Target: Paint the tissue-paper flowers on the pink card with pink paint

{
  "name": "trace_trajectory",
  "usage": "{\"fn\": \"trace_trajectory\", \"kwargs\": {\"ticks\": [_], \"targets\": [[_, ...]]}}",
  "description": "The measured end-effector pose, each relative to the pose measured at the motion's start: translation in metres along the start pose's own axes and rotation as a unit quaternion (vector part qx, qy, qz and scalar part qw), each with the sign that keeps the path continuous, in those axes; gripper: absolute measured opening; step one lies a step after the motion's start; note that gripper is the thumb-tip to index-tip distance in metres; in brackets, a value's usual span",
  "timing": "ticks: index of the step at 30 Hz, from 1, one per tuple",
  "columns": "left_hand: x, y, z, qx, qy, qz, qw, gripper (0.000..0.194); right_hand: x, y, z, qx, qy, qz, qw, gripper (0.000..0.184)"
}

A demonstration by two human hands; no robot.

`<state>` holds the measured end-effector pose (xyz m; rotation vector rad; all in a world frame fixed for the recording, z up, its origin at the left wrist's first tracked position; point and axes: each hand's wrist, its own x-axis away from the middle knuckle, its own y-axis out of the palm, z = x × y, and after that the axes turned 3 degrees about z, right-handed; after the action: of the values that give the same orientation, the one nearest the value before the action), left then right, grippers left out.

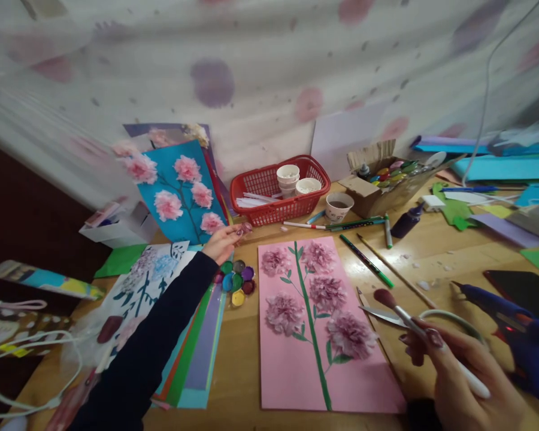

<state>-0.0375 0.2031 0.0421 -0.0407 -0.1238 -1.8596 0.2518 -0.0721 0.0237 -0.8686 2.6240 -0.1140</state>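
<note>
My right hand (462, 371) grips a makeup brush (402, 314) with dark red bristles and a white handle, its tip pointing left above the table. Stretched forward, my left hand (224, 242) has its fingers pinched together near the blue picture; what they hold, if anything, is too small to make out. Between my hands lies a pink sheet (287, 383) with a painted green stem and several ruffled mauve flowers (327, 293). Round paint pots (237, 281) in several colours sit just below my left hand. Partly behind the brush are scissors (381, 314).
A blue flower picture (161, 164) leans at the back left. Behind stand a red basket (278, 212) with paper cups, a cup of dark liquid (339, 206) and a cardboard box (363, 194). A blue glue gun (498, 308), markers (366, 260) and a phone (521, 290) lie right.
</note>
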Motion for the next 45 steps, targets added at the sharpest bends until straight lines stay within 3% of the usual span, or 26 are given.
{"fn": "trace_trajectory", "kwargs": {"ticks": [2, 4, 6, 10, 14, 19, 24, 30, 34, 38, 41, 45], "targets": [[-0.004, -0.001, -0.005, 0.006, -0.019, -0.003, 1.000, 0.028, -0.006, -0.006, -0.023, 0.032, -0.025, -0.160, 0.986, 0.020], [-0.006, -0.002, -0.009, 0.016, -0.038, -0.007, 0.999, 0.027, -0.012, -0.008, -0.048, 0.043, -0.066, -0.319, 0.944, 0.021], [-0.008, -0.003, -0.013, 0.025, -0.055, -0.015, 0.998, 0.026, -0.016, -0.002, -0.068, 0.073, -0.109, -0.415, 0.900, 0.020], [-0.011, -0.005, -0.017, 0.031, -0.051, -0.024, 0.998, 0.020, -0.016, 0.021, -0.091, 0.171, -0.195, -0.507, 0.822, 0.021], [-0.013, -0.006, -0.022, 0.010, 0.014, -0.014, 1.000, 0.013, -0.009, 0.041, -0.104, 0.245, -0.319, -0.540, 0.739, 0.023], [-0.018, -0.006, -0.035, -0.065, 0.101, 0.017, 0.993, 0.031, 0.004, 0.057, -0.114, 0.310, -0.401, -0.561, 0.655, 0.021], [-0.026, -0.005, -0.048, -0.164, 0.151, 0.015, 0.975, 0.029, 0.016, 0.069, -0.115, 0.327, -0.422, -0.564, 0.631, 0.019], [-0.033, -0.003, -0.056, -0.263, 0.159, -0.019, 0.951, 0.032, 0.026, 0.077, -0.118, 0.345, -0.431, -0.558, 0.619, 0.019], [-0.034, -0.001, -0.051, -0.320, 0.171, -0.015, 0.932, 0.032, 0.027, 0.080, -0.118, 0.349, -0.439, -0.555, 0.614, 0.018], [-0.029, 0.003, -0.032, -0.366, 0.192, 0.002, 0.910, 0.030, 0.026, 0.080, -0.116, 0.354, -0.440, -0.560, 0.606, 0.018], [-0.004, 0.008, -0.009, -0.378, 0.229, 0.022, 0.897, 0.034, 0.025, 0.079, -0.114, 0.360, -0.440, -0.563, 0.599, 0.017], [0.076, 0.020, 0.006, -0.363, 0.289, -0.004, 0.886, 0.025, 0.025, 0.079, -0.114, 0.357, -0.440, -0.565, 0.600, 0.016]]}}
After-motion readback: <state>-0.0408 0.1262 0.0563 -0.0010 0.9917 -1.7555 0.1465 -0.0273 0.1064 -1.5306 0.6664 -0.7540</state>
